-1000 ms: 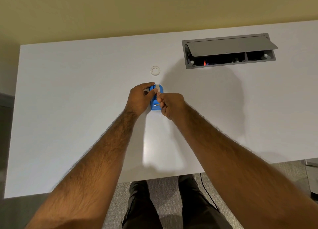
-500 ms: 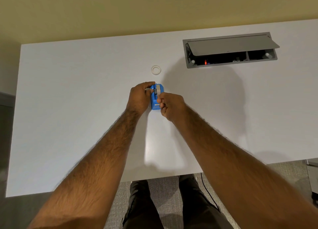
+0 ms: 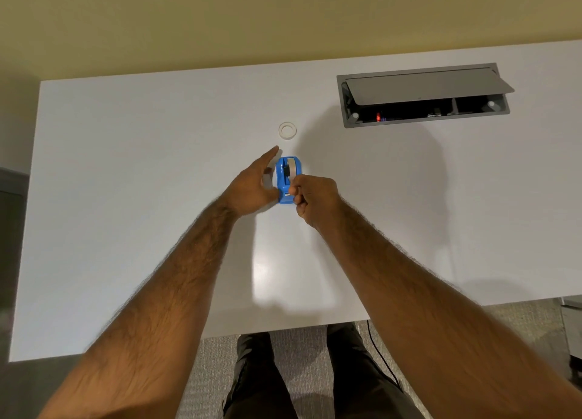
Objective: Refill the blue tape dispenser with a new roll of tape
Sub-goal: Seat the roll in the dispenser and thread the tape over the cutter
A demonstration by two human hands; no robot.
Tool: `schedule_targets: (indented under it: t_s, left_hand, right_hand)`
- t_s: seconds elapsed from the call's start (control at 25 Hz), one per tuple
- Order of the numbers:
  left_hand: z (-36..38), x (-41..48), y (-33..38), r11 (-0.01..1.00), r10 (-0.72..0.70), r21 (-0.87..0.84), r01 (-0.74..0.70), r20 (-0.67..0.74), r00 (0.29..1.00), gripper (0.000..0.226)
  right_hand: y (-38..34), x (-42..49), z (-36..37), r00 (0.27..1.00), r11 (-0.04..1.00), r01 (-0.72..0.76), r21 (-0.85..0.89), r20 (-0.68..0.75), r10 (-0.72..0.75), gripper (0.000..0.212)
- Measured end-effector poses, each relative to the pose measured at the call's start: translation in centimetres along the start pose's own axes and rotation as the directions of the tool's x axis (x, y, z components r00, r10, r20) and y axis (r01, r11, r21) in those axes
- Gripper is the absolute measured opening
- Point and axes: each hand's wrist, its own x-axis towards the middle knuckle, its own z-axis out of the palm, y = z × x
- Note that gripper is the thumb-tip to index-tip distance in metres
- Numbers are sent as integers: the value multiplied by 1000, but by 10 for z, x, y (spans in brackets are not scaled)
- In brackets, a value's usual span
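Observation:
The blue tape dispenser stands on the white table with a roll of tape seated in it. My left hand lies flat beside its left side, fingers stretched out and apart, thumb near the dispenser's base. My right hand is at the dispenser's near end, thumb and fingers pinched together on the strip of tape leading from the roll. A small white ring, an empty tape core, lies on the table just beyond the dispenser.
A grey cable box with its lid propped open is set into the table at the back right. The table's near edge runs just above my legs. A black cable hangs below it on the right.
My left hand has let go of the dispenser and spread its fingers beside it. My right hand has drawn back toward the dispenser's near end, still pinched.

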Motion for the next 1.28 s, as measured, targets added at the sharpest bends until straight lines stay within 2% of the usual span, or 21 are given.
schedule_targets:
  t_s: [0.08, 0.16, 0.24, 0.36, 0.52, 0.76, 0.96, 1.16, 1.28]
  left_hand:
    - [4, -7, -11, 999, 25, 45, -28, 70, 997, 115]
    - [13, -6, -16, 994, 45, 103, -45, 7, 999, 130]
    - [21, -1, -16, 982, 79, 181, -60, -101, 992, 124]
    - [25, 6, -15, 952, 162, 286, -108, -169, 972, 106]
    - [23, 3, -12, 953, 189, 270, -137, -179, 966, 99]
    - [25, -1, -6, 956, 159, 276, -103, -189, 969, 97]
    - [26, -2, -3, 959, 165, 265, -105, -218, 962, 91]
    - [27, -1, -3, 962, 133, 261, -77, -203, 970, 93]
    - [27, -1, -3, 962, 134, 261, -79, -200, 971, 95]
  right_hand:
    - [-2, 1, 0, 1000, 1000, 14, -28, -10, -14, 22]
    - [-2, 2, 0, 999, 998, 28, -62, -25, -29, 23]
    - [-2, 2, 2, 999, 997, 32, -73, -39, -35, 22]
    - [-1, 1, 5, 995, 996, 55, -64, -85, -61, 19]
    - [4, -2, 9, 990, 997, 82, -4, -111, -82, 12]
    - [14, -5, 9, 983, 993, 109, -50, -140, -115, 18]
    - [24, -13, 1, 993, 995, 99, -9, -69, -99, 19]
    - [36, -15, -1, 985, 988, 155, 22, -79, -153, 16]
    - [42, -15, -3, 990, 989, 132, 62, -47, -129, 15]
